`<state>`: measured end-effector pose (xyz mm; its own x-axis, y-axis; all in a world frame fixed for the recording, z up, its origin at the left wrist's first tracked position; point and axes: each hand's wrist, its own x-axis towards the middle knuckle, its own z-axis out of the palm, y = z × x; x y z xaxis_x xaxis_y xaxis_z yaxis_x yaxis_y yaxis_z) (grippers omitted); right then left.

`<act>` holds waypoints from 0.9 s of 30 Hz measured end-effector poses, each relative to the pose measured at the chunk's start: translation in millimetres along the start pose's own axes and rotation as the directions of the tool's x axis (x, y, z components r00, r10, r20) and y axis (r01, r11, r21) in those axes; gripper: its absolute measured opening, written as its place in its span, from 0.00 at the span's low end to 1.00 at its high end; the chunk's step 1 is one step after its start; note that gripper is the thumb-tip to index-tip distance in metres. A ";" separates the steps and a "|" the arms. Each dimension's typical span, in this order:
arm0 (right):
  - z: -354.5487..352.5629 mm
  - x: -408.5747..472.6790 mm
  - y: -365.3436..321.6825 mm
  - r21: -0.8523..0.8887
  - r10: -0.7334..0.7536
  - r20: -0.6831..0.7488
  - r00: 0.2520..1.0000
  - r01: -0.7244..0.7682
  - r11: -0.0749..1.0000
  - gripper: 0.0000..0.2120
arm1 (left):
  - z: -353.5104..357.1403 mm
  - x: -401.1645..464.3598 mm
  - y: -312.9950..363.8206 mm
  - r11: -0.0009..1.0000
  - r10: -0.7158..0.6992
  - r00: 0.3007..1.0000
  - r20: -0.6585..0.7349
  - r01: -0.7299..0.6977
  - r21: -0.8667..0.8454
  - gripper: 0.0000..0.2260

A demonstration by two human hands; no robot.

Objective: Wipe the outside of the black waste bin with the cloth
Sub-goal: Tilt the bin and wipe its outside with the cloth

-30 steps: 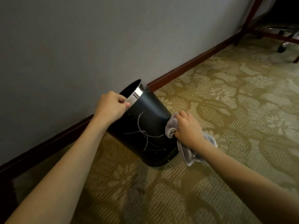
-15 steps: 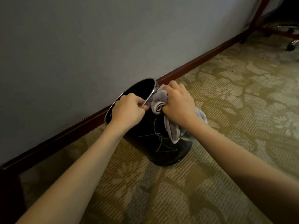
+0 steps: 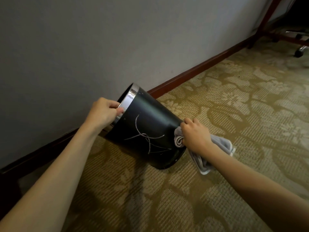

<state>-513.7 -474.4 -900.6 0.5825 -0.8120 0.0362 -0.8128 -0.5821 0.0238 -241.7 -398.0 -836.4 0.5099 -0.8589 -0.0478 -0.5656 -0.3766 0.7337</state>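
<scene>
Black waste bin (image 3: 147, 131) during the wiping step, tipped well over on the patterned carpet (image 3: 234, 114) with its base edge resting nearest the viewer and its mouth leaning toward the grey wall (image 3: 83, 47). Both forearms enter from the bottom of the view and converge on the bin. Right hand (image 3: 194, 135): fingers curled tight around a bunched grey cloth (image 3: 178, 139), which is pressed to the lower right flank of the bin, close to the base; the loose tail of the cloth hangs behind the wrist and trails on the carpet. Left hand (image 3: 104, 113): clamped on the chrome rim band (image 3: 128, 99), thumb on the outside, the other fingers apparently hooked over the lip, holding the tilt. The wrist is straight and the arm extended.

Good practice here, as a judgement: keep the rim grip firm so the bin does not roll, sweep the cloth in long strokes from base to rim, and turn the bin by the rim to present the unwiped side. Pale curved lines on the near face may be decoration or scratches; which cannot be told. Beyond lie the dark wooden skirting board (image 3: 192, 76) and, farthest off, a chair castor (image 3: 299, 53).
</scene>
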 end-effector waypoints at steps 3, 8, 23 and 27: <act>-12.8 11.1 -13.5 0.029 -0.049 -0.048 0.998 0.050 0.998 0.10 | -0.5 -5.9 -0.8 0.998 0.040 0.999 0.033 -0.039 -0.045 0.05; -55.6 32.8 -50.5 0.107 -0.115 -0.303 0.946 0.154 0.982 0.10 | 20.5 -16.9 24.0 0.974 0.220 0.975 0.023 -0.221 0.053 0.09; 9.4 -13.6 -0.2 -0.063 0.028 0.027 0.999 -0.026 0.998 0.13 | 19.2 -6.2 16.1 0.984 0.174 0.984 -0.037 -0.175 -0.021 0.07; 18.8 -13.5 7.8 -0.075 0.051 0.030 0.998 -0.048 0.996 0.12 | 21.9 -6.5 14.7 0.979 0.206 0.977 -0.063 -0.206 -0.003 0.06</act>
<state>-527.8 -468.8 -919.7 0.5404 -0.8414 0.0070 -0.8378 -0.5373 0.0971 -267.5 -405.6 -840.2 0.4222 -0.8946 0.1466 -0.6565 -0.1903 0.7299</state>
